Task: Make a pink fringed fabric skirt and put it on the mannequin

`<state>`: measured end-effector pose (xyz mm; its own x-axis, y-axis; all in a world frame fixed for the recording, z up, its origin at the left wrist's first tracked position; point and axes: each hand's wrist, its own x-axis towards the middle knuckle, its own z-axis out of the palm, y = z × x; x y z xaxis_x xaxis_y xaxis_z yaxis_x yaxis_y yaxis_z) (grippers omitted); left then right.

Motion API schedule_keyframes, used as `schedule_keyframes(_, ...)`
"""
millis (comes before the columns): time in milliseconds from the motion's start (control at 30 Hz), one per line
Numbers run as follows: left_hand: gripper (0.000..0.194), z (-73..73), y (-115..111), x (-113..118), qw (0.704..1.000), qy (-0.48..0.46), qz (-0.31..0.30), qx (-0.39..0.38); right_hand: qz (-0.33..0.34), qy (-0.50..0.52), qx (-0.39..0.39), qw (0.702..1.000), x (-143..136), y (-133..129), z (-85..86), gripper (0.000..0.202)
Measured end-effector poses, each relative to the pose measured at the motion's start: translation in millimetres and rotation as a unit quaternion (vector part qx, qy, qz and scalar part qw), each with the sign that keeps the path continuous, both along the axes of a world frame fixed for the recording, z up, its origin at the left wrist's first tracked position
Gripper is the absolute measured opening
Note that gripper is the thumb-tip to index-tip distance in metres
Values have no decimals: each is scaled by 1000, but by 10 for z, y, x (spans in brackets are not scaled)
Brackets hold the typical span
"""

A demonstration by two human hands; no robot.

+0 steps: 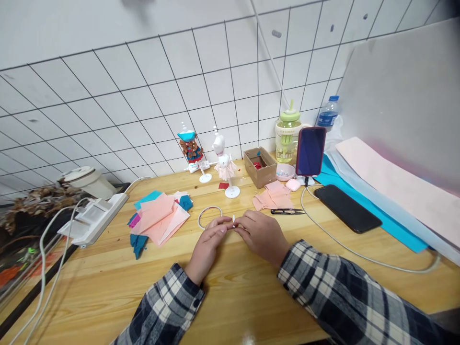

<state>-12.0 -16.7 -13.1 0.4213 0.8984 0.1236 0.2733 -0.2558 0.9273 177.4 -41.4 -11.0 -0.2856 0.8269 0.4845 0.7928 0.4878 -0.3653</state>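
My left hand [212,242] and my right hand [259,235] meet over the middle of the wooden table, fingertips pinched together. Between them a small white strip [233,220] stands up from the fingers; my right thumb and forefinger hold it. What my left fingertips grip is too small to make out. Just behind my left hand lies a white ring [210,211]. Beyond it stand a white doll in a pink skirt [225,167] and a doll with a blue top [191,146], both on round stands. Black snips [287,211] lie beside pink cloth pieces [275,195].
Cloth scraps [158,215] lie at the left, near a white power strip [97,218]. Behind are a cardboard box [260,167], a green cup [286,136] and an upright phone [311,151]. A black phone [348,208], cable and coloured sheets [398,177] occupy the right.
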Motion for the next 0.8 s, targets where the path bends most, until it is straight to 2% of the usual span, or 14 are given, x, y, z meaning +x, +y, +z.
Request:
schedule_keyframes(167,27,42,-41,34,998,45,-12,32,-8,29,-18,999,8,5,15,21)
schedule_keyframes(300,21,48,-45,81,992,102,31,74,-23,120,-71,990,-25,29,-18,13)
schedule_keyframes(400,19,50,-36,92,986,124,54,95,-13,147,-89,985,-39,33,-38,12)
schedule_keyframes(533,21,73,-35,69,991,101,37,81,18,97,-53,994,-7,16,-31,16)
schedule_keyframes(700,28,87,-55,50,997,69,-6,41,-8,1,-9,1000,41,3,-9,24)
schedule_keyframes(800,29,90,-70,67,997,69,-4,43,-9,2,4,1000,41,-2,4,27)
